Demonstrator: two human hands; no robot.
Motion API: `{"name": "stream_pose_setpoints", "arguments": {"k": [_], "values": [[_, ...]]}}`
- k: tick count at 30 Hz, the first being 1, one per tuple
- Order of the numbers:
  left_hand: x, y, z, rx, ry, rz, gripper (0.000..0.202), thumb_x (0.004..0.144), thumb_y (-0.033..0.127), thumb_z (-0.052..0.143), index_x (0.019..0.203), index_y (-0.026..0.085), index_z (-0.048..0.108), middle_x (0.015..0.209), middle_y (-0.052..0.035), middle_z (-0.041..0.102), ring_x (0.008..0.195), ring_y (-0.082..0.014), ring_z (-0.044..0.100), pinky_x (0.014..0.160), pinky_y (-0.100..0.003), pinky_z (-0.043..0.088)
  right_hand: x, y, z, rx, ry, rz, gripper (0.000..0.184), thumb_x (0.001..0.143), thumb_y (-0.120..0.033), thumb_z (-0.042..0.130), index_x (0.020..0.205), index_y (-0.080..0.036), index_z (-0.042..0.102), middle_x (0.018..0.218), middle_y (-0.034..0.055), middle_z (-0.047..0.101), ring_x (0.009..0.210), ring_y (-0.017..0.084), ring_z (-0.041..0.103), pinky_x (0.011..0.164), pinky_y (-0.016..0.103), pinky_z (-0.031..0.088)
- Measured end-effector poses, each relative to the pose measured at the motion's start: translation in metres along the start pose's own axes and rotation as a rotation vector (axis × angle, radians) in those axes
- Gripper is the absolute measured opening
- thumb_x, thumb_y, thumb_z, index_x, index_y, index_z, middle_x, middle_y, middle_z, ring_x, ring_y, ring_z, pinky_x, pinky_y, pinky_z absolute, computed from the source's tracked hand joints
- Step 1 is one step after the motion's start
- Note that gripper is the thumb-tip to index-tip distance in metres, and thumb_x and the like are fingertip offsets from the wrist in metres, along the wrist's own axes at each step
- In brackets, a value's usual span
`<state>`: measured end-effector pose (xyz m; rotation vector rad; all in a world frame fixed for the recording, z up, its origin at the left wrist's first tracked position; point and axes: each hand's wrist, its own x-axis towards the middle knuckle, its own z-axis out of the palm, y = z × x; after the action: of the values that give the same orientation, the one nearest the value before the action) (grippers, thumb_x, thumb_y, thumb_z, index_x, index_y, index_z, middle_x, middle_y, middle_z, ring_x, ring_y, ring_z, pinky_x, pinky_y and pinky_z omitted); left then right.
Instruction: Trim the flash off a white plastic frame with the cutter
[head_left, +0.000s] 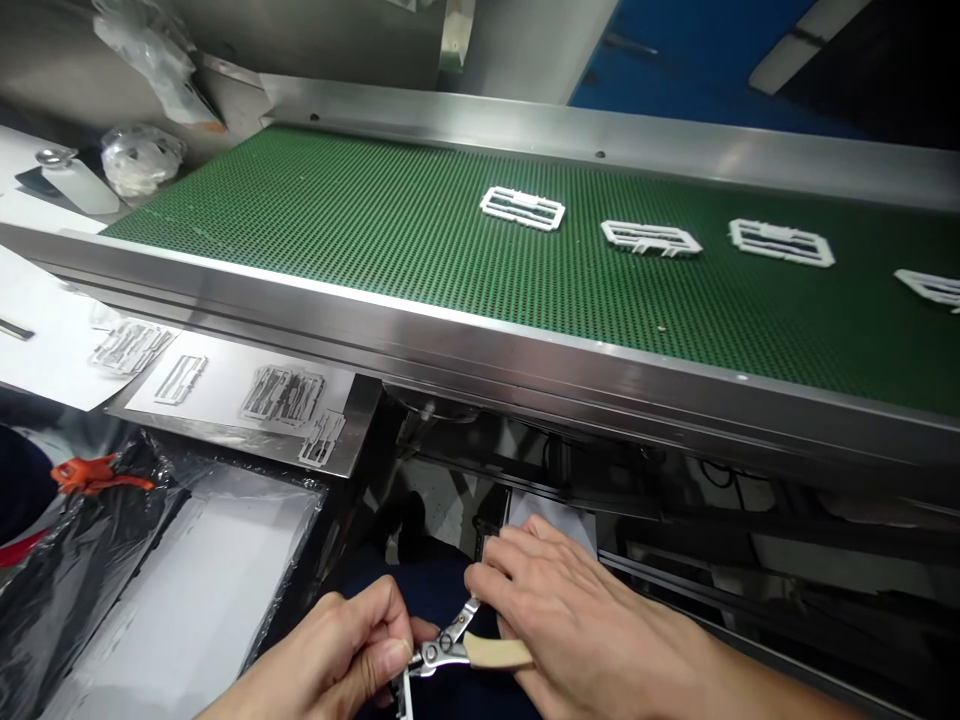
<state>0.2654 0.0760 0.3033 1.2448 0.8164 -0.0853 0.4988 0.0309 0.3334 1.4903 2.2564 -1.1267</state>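
My right hand [592, 620] is wrapped around a pair of nippers [495, 652] with a cream handle and metal jaws. The nippers' handles are spread apart, and their head points left, toward my other hand. In my left hand [330, 650], thumb and fingers pinch a thin white plastic part [406, 698], mostly hidden by the fingers and cut off by the bottom edge. The jaws lie right beside the left fingertips; whether they touch the part I cannot tell. Ahead on the green conveyor belt [360, 220] lie several white plastic frames [523, 208], spaced out toward the right.
The belt's metal side rail [480, 325] runs across in front of my hands. On a ledge at left sit piles of plastic frames [285, 395]. Lower left are orange-handled pliers [94, 474] and a plastic-lined box [202, 580]. A pump bottle [81, 183] stands farther back.
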Motion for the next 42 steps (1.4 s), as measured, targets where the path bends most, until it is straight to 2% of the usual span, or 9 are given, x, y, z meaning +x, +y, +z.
{"name": "stream_pose_setpoints", "arguments": {"k": [6,9,14,17,25,31,36,39,42], "values": [[0.000,0.003,-0.001,0.028,-0.039,-0.011,0.033,0.091,0.053,0.039,0.077,0.024,0.046,0.076,0.0032,0.057,0.071,-0.0135,0.049,0.066,-0.018,0.040,-0.001,-0.003,-0.005,-0.106,0.013,-0.018,0.036,0.077,-0.022,0.050,0.112,-0.018,0.055,0.114,0.0114,0.058,0.113,0.027,0.052,0.112,0.044,0.023],[0.000,0.004,-0.001,0.056,-0.040,-0.022,0.034,0.091,0.053,0.037,0.079,0.023,0.048,0.079,0.0025,0.060,0.072,-0.0142,0.048,0.067,-0.019,0.040,0.001,-0.004,-0.009,-0.155,0.005,-0.058,0.027,0.075,-0.021,0.051,0.101,-0.019,0.057,0.102,0.0083,0.060,0.099,0.024,0.056,0.109,0.044,0.028],[0.000,0.002,-0.002,0.110,-0.028,-0.034,0.034,0.091,0.053,0.038,0.080,0.023,0.050,0.075,0.0036,0.054,0.073,-0.0146,0.048,0.068,-0.019,0.040,0.005,-0.005,-0.013,-0.200,0.011,-0.095,0.019,0.071,-0.019,0.051,0.089,-0.019,0.056,0.086,0.0059,0.058,0.084,0.022,0.056,0.100,0.042,0.037],[0.002,0.001,-0.002,0.101,-0.032,-0.022,0.032,0.092,0.051,0.038,0.079,0.023,0.047,0.073,0.0038,0.052,0.074,-0.0148,0.049,0.072,-0.020,0.040,0.004,-0.004,-0.012,-0.178,0.017,-0.086,0.020,0.071,-0.019,0.051,0.091,-0.019,0.056,0.088,0.0065,0.059,0.087,0.023,0.056,0.100,0.042,0.038],[0.003,0.002,0.000,0.066,-0.045,-0.038,0.033,0.091,0.053,0.037,0.076,0.024,0.041,0.078,0.0038,0.055,0.078,-0.0155,0.048,0.074,-0.022,0.037,-0.001,-0.002,-0.008,-0.116,-0.040,-0.033,0.035,0.075,-0.020,0.052,0.109,-0.018,0.056,0.111,0.0120,0.060,0.110,0.027,0.055,0.110,0.046,0.028],[0.004,0.001,-0.001,0.057,-0.055,-0.047,0.033,0.091,0.053,0.036,0.077,0.023,0.040,0.077,0.0046,0.052,0.075,-0.0149,0.043,0.070,-0.022,0.035,-0.002,0.002,-0.002,-0.160,0.030,-0.056,0.029,0.080,-0.022,0.050,0.109,-0.019,0.055,0.111,0.0106,0.059,0.111,0.026,0.054,0.111,0.044,0.026],[0.008,-0.004,-0.001,0.045,-0.059,-0.055,0.036,0.090,0.056,0.036,0.076,0.023,0.039,0.074,0.0049,0.046,0.073,-0.0152,0.041,0.069,-0.024,0.034,0.001,0.002,-0.005,-0.207,0.054,-0.078,0.014,0.082,-0.028,0.051,0.093,-0.021,0.054,0.092,0.0057,0.060,0.090,0.022,0.056,0.099,0.040,0.035],[0.008,-0.007,0.000,0.054,-0.052,-0.072,0.038,0.089,0.058,0.035,0.076,0.023,0.040,0.079,0.0029,0.052,0.076,-0.0168,0.041,0.070,-0.027,0.033,0.006,0.001,-0.011,-0.233,0.017,-0.107,0.009,0.081,-0.030,0.052,0.083,-0.022,0.053,0.079,0.0024,0.058,0.075,0.019,0.055,0.082,0.035,0.041],[0.009,-0.007,-0.001,0.018,-0.052,-0.067,0.039,0.089,0.059,0.037,0.074,0.023,0.039,0.076,0.0033,0.051,0.072,-0.0165,0.038,0.066,-0.028,0.031,0.012,0.003,-0.015,-0.248,-0.007,-0.126,0.008,0.080,-0.029,0.052,0.075,-0.023,0.050,0.069,-0.0007,0.056,0.061,0.017,0.051,0.064,0.030,0.037]]}}
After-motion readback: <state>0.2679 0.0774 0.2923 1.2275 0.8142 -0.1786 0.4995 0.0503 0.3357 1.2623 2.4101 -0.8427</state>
